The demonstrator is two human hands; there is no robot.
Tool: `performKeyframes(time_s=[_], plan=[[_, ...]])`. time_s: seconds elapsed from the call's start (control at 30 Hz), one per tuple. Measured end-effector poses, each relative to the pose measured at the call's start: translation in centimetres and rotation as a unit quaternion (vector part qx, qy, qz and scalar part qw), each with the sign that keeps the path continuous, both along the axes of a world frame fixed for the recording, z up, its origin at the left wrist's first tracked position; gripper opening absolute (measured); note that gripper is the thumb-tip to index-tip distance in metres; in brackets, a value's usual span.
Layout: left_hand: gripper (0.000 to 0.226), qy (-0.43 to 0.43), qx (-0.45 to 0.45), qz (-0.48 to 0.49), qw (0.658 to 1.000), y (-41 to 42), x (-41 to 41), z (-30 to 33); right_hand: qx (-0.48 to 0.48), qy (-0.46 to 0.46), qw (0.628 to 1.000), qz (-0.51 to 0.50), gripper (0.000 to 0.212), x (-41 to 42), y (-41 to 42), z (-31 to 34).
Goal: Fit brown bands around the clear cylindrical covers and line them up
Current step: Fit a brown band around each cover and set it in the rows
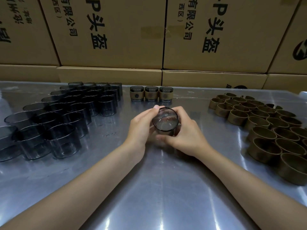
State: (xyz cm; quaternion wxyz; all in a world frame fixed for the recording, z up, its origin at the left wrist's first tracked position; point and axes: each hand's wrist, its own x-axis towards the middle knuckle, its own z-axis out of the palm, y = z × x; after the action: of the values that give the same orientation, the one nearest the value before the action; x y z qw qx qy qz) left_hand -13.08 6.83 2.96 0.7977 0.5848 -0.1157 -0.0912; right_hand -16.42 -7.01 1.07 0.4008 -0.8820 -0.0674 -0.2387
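Here, a clear smoke-tinted cylindrical cover with a dark rim (pixel 165 120) sits between my two hands at the middle of the shiny metal worktop (pixel 157 188), its open mouth tipped toward me. My left hand (pixel 141 126) wraps its left side, fingers curled up over the far rim, and my right hand (pixel 186 130) wraps the right side, thumb underneath at the near edge; both hands are clamped on it. Whether a brown band is already on this cover I cannot tell, since my fingers hide its wall.

Just beyond it, near the far edge of the worktop, three finished covers with tan-brown bands round their middles (pixel 150 93) stand upright in a short row, side by side. To the left a large batch of bare clear dark-tinted covers (pixel 66 113) stands in close rows running from the far edge toward me. To the right lies a crowd of loose brown ring-shaped bands (pixel 265 123), packed close, most with their openings up. Behind the worktop rises a wall of stacked cardboard cartons printed with black characters (pixel 116 39).
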Motion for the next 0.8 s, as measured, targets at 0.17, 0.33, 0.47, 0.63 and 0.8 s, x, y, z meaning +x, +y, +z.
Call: performKeyframes(time_s=[0.17,0.33,0.47,0.63,0.8], plan=[[0.03,-0.005,-0.035,-0.121,0.992,0.8,0.6,0.2,0.098,0.01,0.995,0.014,0.063,0.4,-0.4,0.0],[0.042,-0.127,0.052,-0.1,0.985,0.7,0.4,0.0,0.115,0.003,0.993,0.012,0.065,0.4,-0.4,-0.1],[0.051,-0.224,0.127,-0.024,0.966,0.1,0.0,-0.4,0.027,-0.001,0.999,-0.022,0.053,0.0,-0.1,0.1],[0.047,-0.215,0.157,0.073,0.961,-0.7,-0.8,-0.4,-0.077,-0.022,0.996,-0.036,0.058,-0.7,0.7,0.2],[0.025,-0.181,0.127,0.119,0.968,-0.6,-0.7,0.0,-0.127,-0.038,0.99,-0.04,0.06,-0.8,1.0,0.2]])
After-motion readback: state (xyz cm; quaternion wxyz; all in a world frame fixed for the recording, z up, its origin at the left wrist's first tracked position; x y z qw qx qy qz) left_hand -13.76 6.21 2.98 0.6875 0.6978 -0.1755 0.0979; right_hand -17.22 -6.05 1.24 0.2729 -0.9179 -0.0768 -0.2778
